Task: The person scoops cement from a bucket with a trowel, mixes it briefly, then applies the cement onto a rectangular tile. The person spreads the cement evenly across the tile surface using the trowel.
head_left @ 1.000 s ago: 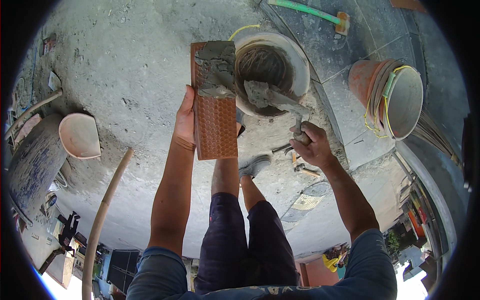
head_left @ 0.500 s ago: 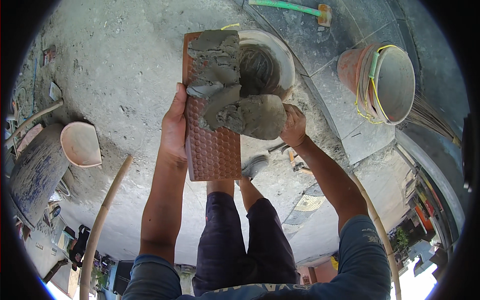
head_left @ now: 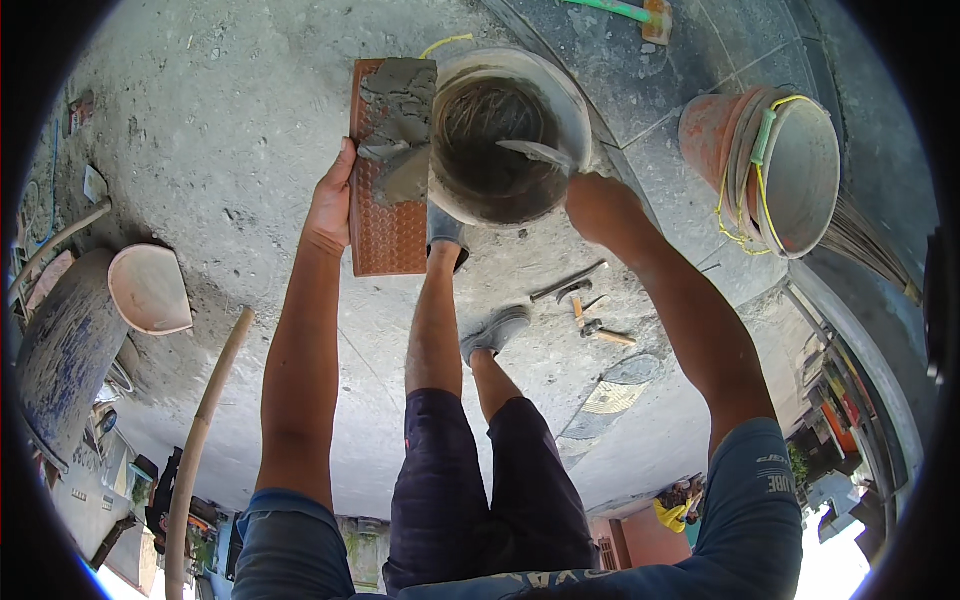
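Note:
My left hand (head_left: 333, 203) grips the left edge of a reddish-brown tile (head_left: 390, 250) with a raised honeycomb pattern, thumb along its side. Wet grey mortar (head_left: 400, 105) covers the tile's far half, with a thinner smear toward the middle. To the right of the tile is a round bucket (head_left: 572, 95) with a pale rim, its dark inside streaked with mortar. My right hand (head_left: 610, 212) is closed around a trowel (head_left: 540, 153), whose blade, seen nearly edge-on, hangs over the bucket's opening. The trowel's handle is hidden in my fist.
Nested buckets (head_left: 765, 180) with a yellow cord stand at right, a broom (head_left: 870, 245) beside them. A green-handled mallet (head_left: 657, 20) lies at the far edge. Hammers (head_left: 597, 328) lie near my feet. At left are a pale scoop-shaped piece (head_left: 150, 290), a drum (head_left: 65, 345) and a wooden pole (head_left: 215, 410).
The trowel has left the mortar on the tile and moved right, over the bucket. My left hand has lowered the tile and shifted it slightly left, uncovering more of the bucket.

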Demonstrator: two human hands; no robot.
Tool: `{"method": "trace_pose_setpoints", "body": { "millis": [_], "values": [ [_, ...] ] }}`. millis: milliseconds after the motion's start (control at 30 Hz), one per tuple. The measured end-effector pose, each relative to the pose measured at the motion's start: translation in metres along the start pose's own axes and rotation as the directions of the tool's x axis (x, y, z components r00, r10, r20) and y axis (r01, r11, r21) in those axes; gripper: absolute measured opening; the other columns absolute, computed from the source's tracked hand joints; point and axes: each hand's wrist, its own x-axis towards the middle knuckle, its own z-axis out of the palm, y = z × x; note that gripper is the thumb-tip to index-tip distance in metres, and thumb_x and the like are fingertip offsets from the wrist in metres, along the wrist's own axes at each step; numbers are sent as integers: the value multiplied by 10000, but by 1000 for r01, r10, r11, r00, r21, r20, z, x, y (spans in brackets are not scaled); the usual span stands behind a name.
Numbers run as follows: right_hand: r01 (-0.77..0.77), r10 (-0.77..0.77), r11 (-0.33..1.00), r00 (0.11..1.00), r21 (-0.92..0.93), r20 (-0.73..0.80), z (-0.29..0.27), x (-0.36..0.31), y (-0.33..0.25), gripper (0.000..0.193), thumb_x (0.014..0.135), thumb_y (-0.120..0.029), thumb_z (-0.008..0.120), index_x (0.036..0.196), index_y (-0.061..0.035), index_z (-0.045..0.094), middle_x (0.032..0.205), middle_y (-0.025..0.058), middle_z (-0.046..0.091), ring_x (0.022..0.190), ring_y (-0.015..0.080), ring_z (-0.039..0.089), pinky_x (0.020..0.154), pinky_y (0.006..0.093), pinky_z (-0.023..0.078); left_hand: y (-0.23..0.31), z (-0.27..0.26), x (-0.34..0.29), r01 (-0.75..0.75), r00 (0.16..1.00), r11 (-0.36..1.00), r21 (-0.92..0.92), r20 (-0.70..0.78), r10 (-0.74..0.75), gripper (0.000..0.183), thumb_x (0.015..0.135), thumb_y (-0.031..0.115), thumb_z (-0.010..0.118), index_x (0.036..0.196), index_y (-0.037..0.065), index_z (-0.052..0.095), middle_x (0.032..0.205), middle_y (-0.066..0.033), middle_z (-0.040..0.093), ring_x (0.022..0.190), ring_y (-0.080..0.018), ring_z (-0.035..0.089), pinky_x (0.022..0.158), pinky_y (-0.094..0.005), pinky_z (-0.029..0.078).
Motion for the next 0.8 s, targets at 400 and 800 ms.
{"method": "trace_pose_setpoints", "body": {
  "millis": [400, 800],
  "values": [
    [-307, 30, 883, 792, 355, 609, 13, 110, -44, 280, 919, -216, 538, 973, 30, 660, 791, 114, 654, 657, 236, 637, 600, 372, 525, -19, -39, 50, 120, 992, 992, 42, 20, -121, 591, 913, 495, 545, 1294, 45, 518, 1245, -101, 599, 1118, -213, 584, 944, -375, 477],
    [-480, -269, 354, 770, 802, 579, 55, 60, -2, 339, 911, -270, 593, 724, 13, 605, 656, 115, 606, 548, 212, 602, 495, 355, 504, -41, -17, 69, 150, 988, 989, 22, 24, -150, 592, 884, 480, 606, 1262, 29, 542, 1197, -110, 625, 1067, -208, 616, 910, -362, 502]
  ]
}}
